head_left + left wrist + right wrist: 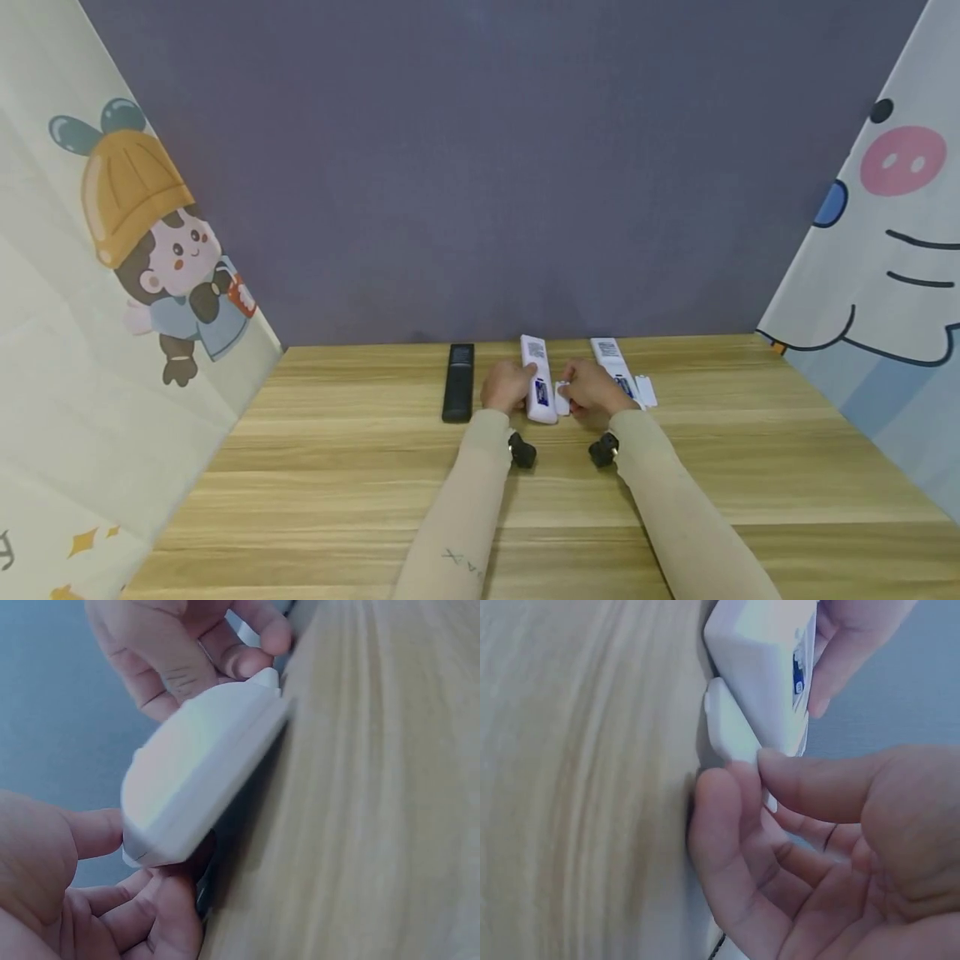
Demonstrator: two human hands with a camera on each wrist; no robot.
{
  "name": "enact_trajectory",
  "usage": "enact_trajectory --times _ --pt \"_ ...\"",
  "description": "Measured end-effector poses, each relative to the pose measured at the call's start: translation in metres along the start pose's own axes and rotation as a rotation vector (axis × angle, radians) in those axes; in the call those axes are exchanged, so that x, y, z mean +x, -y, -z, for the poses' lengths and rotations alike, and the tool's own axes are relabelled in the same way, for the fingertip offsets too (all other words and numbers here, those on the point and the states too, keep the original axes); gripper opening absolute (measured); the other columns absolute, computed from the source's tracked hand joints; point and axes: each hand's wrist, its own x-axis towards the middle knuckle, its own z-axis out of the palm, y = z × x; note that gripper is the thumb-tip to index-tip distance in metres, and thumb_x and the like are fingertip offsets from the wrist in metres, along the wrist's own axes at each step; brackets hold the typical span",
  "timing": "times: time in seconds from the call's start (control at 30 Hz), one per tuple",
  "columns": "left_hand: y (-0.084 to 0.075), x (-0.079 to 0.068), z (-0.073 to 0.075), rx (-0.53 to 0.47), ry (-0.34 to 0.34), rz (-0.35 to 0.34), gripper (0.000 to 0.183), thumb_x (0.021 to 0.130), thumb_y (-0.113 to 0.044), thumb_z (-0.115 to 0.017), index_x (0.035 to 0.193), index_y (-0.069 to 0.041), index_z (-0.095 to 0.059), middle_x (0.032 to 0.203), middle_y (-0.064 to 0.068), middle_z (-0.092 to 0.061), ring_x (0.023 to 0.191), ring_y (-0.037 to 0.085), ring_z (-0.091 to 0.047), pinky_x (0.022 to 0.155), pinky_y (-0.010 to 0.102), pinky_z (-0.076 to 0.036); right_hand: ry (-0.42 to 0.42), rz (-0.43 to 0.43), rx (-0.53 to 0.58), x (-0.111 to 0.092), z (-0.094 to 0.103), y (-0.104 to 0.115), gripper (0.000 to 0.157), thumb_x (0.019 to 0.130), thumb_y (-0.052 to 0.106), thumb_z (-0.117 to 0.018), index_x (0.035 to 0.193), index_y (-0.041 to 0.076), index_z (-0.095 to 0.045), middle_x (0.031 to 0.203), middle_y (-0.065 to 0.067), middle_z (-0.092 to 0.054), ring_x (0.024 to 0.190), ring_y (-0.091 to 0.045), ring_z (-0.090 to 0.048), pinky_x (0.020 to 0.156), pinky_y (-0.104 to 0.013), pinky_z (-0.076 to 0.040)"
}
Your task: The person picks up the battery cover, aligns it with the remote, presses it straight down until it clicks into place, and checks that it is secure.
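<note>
My left hand [507, 385] grips a white remote control [536, 367] by its left edge, thumb on the face and fingers underneath. Its battery compartment [542, 392] is uncovered and shows dark blue batteries. In the left wrist view the remote [187, 765] is tilted, one long edge close over the table. Between thumb and fingers, my right hand [592, 386] pinches a small white battery cover [562, 400]. That cover [731, 724] overlaps the remote's right side in the right wrist view.
A black remote [458, 383] lies on the wooden table [360, 467] left of my left hand. Right of my right hand is a second white remote [611, 358] with its compartment uncovered, and another white cover [646, 391] beside it. A dark grey partition [495, 167] stands behind.
</note>
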Motion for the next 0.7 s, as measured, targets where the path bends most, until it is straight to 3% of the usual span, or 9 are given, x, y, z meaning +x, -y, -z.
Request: enact_trajectory --times 0.2,0.47,0.7 --pt "0.003 0.001 0.005 -0.162 0.041 0.013 0.034 0.098 -0.036 -0.066 0.098 -0.003 -0.072 0.077 0.004 -0.065 0.052 0.012 -0.056 0.044 0.022 -0.047 -0.033 0.087 -0.031 -0.003 0.006 0.003 0.004 0.099 0.006 -0.061 0.099 0.002 -0.059 0.064 -0.009 -0.063 0.053 -0.015 -0.062 0.053 -0.029 -0.056" --pt "0.006 -0.003 0.010 -0.346 0.116 0.011 0.035 0.100 -0.031 -0.066 0.106 0.003 -0.072 0.076 0.004 -0.067 0.064 0.012 -0.060 0.053 0.024 -0.053 -0.066 0.193 -0.014 -0.006 0.021 0.004 0.007 0.100 0.005 -0.058 0.103 0.000 -0.062 0.067 -0.007 -0.065 0.055 -0.014 -0.061 0.055 -0.029 -0.055" --pt "0.008 -0.001 0.011 -0.416 0.155 0.022 0.034 0.100 -0.030 -0.066 0.106 0.003 -0.073 0.078 0.007 -0.071 0.066 0.012 -0.063 0.059 0.027 -0.057 -0.068 0.261 0.118 -0.010 0.032 0.004 0.010 0.102 0.005 -0.057 0.109 -0.002 -0.059 0.081 -0.015 -0.068 0.061 -0.017 -0.065 0.063 -0.047 -0.061"
